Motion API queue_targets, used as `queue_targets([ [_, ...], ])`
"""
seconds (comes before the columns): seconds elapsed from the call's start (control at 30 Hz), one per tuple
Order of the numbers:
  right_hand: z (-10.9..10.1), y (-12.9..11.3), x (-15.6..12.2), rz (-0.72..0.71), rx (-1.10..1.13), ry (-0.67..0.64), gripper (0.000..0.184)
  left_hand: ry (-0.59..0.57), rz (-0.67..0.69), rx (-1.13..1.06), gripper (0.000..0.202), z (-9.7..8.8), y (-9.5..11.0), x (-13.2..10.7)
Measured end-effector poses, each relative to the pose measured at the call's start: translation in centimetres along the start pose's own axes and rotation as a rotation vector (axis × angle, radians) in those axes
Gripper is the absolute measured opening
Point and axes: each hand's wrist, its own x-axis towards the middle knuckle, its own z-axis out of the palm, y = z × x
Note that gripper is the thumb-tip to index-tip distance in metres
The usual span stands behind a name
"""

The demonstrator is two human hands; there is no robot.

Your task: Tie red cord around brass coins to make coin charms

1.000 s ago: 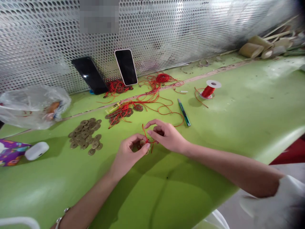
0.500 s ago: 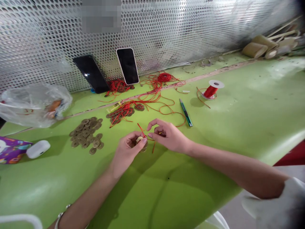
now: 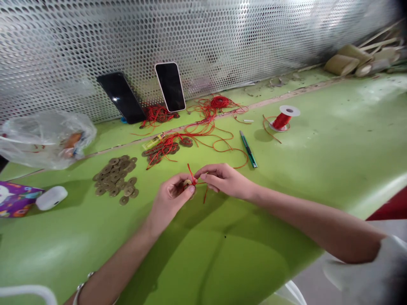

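2 bare hands meet above a green tabletop [image 3: 254, 262] over fine handwork: red cord [image 3: 190, 170] bunched at the edge of a few brass-coloured coins [image 3: 187, 182], which sit in the left hand. That left hand [image 3: 173, 197] grips them, thumb pressed close to the spot where the cord gathers, fingers curled behind. The right hand [image 3: 227, 182] is partly closed just beside it, thumb and forefinger tips near each other at the cord; whether they pinch a strand cannot be told from this angle. 1 short length stands up between the hands and another hangs below. The step appears to be tying or tightening the cord, and doing it well would call for a firm left thumb at the gathering point, so the coins cannot twist under tension. A steady pull, away from the coins, should seat the cord more neatly than a jerk, with the 2 loose lengths kept clear so neither is trapped. A slack left grip looks the likeliest way to spoil it. A pile of loose coins [image 3: 114, 173] lies to the left; a cord spool [image 3: 281, 120] and a green cutter [image 3: 248, 149] lie beyond the right hand.
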Motion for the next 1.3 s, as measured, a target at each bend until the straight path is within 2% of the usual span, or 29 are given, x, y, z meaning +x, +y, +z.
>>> queue_targets([
  [0.4,0.2,0.29,0.13,-0.058,-0.004,-0.016,0.02,0.025,-0.017,-0.068,0.02,0.59,0.33,0.1],
  [0.73,0.18,0.12,-0.04,-0.064,-0.043,-0.007,0.017,0.022,0.003,0.07,0.016,0.53,0.56,-0.19],
  [1.07,0.18,0.13,-0.11,-0.104,-0.117,0.034,0.015,-0.015,-0.035,0.042,0.014,0.4,-0.13,-0.21],
  [1.3,0.22,-0.16,-0.17,-0.072,-0.086,-0.025,0.013,0.004,0.004,0.119,0.012,0.67,0.3,-0.45],
])
